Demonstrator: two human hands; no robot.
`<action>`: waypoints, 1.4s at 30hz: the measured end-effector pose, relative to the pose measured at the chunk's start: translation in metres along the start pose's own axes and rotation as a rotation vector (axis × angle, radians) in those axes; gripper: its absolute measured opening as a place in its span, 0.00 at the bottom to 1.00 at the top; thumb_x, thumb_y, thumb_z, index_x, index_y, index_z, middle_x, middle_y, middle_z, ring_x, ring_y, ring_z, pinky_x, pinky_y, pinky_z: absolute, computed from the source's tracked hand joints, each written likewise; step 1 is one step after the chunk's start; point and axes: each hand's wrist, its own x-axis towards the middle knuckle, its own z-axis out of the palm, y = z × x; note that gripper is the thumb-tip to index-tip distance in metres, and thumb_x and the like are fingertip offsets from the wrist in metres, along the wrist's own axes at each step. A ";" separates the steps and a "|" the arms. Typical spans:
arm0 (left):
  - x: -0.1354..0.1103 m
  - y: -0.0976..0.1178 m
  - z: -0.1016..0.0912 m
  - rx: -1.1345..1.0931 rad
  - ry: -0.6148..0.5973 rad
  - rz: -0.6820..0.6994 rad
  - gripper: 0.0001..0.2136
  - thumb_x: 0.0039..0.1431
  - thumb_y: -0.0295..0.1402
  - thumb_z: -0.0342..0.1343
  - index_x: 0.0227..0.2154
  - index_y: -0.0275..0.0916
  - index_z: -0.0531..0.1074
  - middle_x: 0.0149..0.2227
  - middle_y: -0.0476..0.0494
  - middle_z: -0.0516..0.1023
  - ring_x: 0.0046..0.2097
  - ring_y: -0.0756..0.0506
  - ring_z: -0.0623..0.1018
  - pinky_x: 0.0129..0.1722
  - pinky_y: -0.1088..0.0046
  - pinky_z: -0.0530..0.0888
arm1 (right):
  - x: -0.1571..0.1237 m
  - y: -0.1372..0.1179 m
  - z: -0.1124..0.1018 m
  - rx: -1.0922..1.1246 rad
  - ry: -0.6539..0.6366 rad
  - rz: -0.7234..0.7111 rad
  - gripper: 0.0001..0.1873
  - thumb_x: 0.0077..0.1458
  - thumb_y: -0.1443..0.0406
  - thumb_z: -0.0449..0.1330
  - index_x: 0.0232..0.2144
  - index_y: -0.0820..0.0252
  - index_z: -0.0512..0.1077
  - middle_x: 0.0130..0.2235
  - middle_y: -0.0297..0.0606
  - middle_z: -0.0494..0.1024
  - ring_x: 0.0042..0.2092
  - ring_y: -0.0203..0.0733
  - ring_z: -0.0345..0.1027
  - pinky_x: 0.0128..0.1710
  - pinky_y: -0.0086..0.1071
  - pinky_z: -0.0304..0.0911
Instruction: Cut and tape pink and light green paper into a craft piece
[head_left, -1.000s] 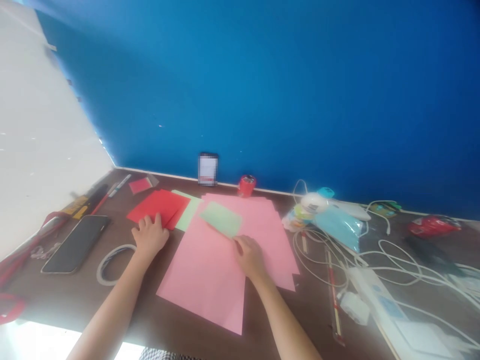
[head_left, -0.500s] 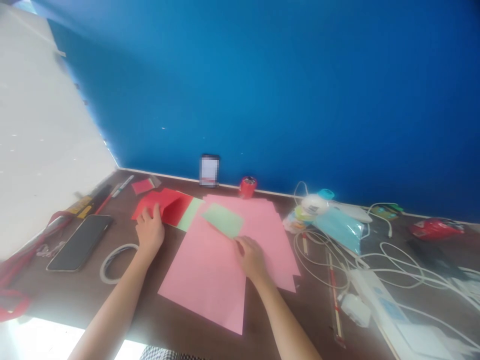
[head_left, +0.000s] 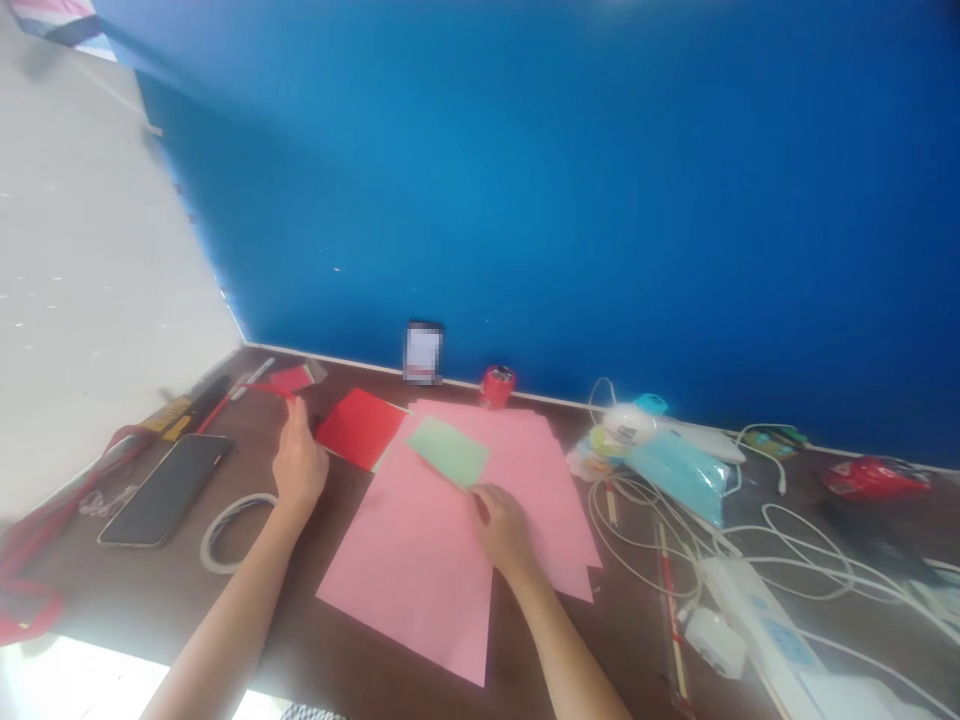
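Note:
My left hand (head_left: 301, 462) is raised at the left of the pink sheets, its fingers closed on a piece of red paper (head_left: 271, 388) that shows almost edge-on as a thin strip. Beside it a flat red paper square (head_left: 364, 428) lies on the table, with a sliver of green paper under its right edge. My right hand (head_left: 504, 525) pinches the near corner of a light green paper (head_left: 450, 452), which is over the large pink paper sheets (head_left: 420, 570). The pink sheets overlap, fanned to the right.
At left lie a phone (head_left: 165, 490), a tape roll (head_left: 225, 535) and a marker (head_left: 253, 378). A red round object (head_left: 497, 386) stands near the blue wall beside a small propped screen (head_left: 424, 353). To the right are tangled white cables, a power strip (head_left: 765, 610) and a blue packet (head_left: 682, 470).
My left hand has drawn the upper red paper leftward off the stack, uncovering the red square beneath. The right hand still pinches the green paper. The camera view has tilted slightly.

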 end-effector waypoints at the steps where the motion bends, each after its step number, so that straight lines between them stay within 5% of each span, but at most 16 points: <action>1: -0.001 0.001 0.000 -0.020 0.004 -0.002 0.37 0.51 0.20 0.45 0.62 0.44 0.37 0.58 0.38 0.60 0.55 0.37 0.66 0.46 0.58 0.71 | 0.000 0.000 0.000 0.000 -0.001 0.003 0.11 0.55 0.68 0.48 0.31 0.58 0.70 0.29 0.37 0.75 0.32 0.40 0.67 0.33 0.33 0.61; 9: -0.005 0.001 0.000 -0.125 0.250 0.156 0.32 0.53 0.17 0.40 0.61 0.40 0.43 0.64 0.39 0.45 0.63 0.42 0.52 0.55 0.60 0.64 | 0.000 -0.003 -0.002 0.046 -0.074 0.050 0.10 0.55 0.69 0.48 0.31 0.58 0.69 0.30 0.37 0.74 0.34 0.41 0.66 0.34 0.33 0.61; 14: -0.005 -0.001 0.006 -0.250 0.292 0.264 0.29 0.56 0.20 0.39 0.61 0.37 0.43 0.62 0.34 0.49 0.61 0.44 0.56 0.54 0.64 0.65 | 0.000 -0.003 -0.001 0.080 -0.119 0.041 0.09 0.55 0.70 0.49 0.30 0.58 0.70 0.31 0.37 0.72 0.35 0.41 0.64 0.35 0.33 0.61; 19: -0.009 0.001 0.005 -0.134 0.296 0.392 0.18 0.55 0.27 0.49 0.50 0.40 0.66 0.62 0.36 0.50 0.61 0.37 0.55 0.55 0.58 0.62 | 0.001 -0.003 -0.001 0.092 -0.146 0.024 0.08 0.54 0.70 0.50 0.29 0.58 0.69 0.30 0.37 0.72 0.35 0.40 0.63 0.36 0.33 0.60; 23: -0.018 0.000 0.010 -0.147 0.295 0.522 0.10 0.52 0.30 0.55 0.38 0.43 0.75 0.48 0.37 0.66 0.47 0.41 0.72 0.44 0.64 0.71 | 0.003 -0.007 -0.004 0.130 -0.212 -0.002 0.08 0.54 0.68 0.52 0.25 0.58 0.68 0.29 0.36 0.71 0.34 0.40 0.62 0.35 0.34 0.58; 27: -0.033 0.004 0.016 -0.369 0.159 0.647 0.12 0.54 0.28 0.54 0.41 0.44 0.74 0.37 0.43 0.71 0.32 0.52 0.75 0.32 0.78 0.73 | 0.004 -0.016 -0.008 0.295 -0.229 0.046 0.10 0.56 0.65 0.50 0.26 0.58 0.68 0.29 0.37 0.70 0.35 0.40 0.63 0.36 0.35 0.59; 34: -0.071 0.042 -0.004 -0.638 -0.367 0.455 0.09 0.56 0.37 0.51 0.35 0.43 0.75 0.32 0.45 0.76 0.33 0.48 0.76 0.35 0.76 0.74 | 0.002 -0.043 -0.008 0.713 -0.225 0.196 0.09 0.57 0.64 0.50 0.40 0.55 0.67 0.37 0.37 0.70 0.37 0.38 0.65 0.39 0.33 0.63; 38: -0.079 0.064 -0.019 -0.715 -0.814 0.350 0.12 0.57 0.41 0.48 0.35 0.42 0.72 0.29 0.48 0.76 0.31 0.49 0.75 0.36 0.77 0.72 | -0.003 -0.048 -0.001 0.666 -0.018 0.282 0.15 0.56 0.64 0.51 0.46 0.55 0.60 0.41 0.39 0.66 0.37 0.38 0.64 0.41 0.37 0.63; 42: -0.078 0.071 -0.025 -0.784 -0.984 0.313 0.14 0.57 0.44 0.46 0.33 0.40 0.71 0.29 0.47 0.74 0.32 0.49 0.73 0.36 0.76 0.71 | -0.004 -0.043 -0.001 0.544 0.143 0.300 0.19 0.55 0.64 0.52 0.50 0.55 0.57 0.45 0.42 0.62 0.40 0.40 0.61 0.43 0.42 0.61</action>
